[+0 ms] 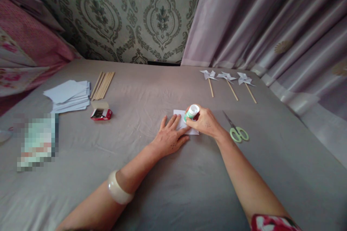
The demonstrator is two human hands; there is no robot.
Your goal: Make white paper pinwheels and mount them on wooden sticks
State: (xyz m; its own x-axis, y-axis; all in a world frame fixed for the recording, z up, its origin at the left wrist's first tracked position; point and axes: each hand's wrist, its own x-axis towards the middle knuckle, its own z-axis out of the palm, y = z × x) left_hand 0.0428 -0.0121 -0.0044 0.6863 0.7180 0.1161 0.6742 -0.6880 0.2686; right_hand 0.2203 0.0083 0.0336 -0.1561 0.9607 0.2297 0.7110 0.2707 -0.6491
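Observation:
My left hand (171, 134) lies flat with its fingers spread over a small white piece of paper (193, 131), holding it against the cloth-covered surface. In my right hand (206, 122) is a white and green glue stick (191, 113), tilted with its hollow base end up and its lower end down at the paper. My fingers hide part of the tube, and its tip cannot be seen. Right of my right hand lies a pair of scissors (236, 129) with pale green handles, blades pointing away from me.
Three paper pinwheels on sticks (227, 76) lie at the back right. A stack of white paper (69, 95), several wooden sticks (103, 86) and an open red box of small metal pieces (101, 112) are at the left. Nearer is a blurred-out packet (39, 140). Curtains (260, 25) border the right side.

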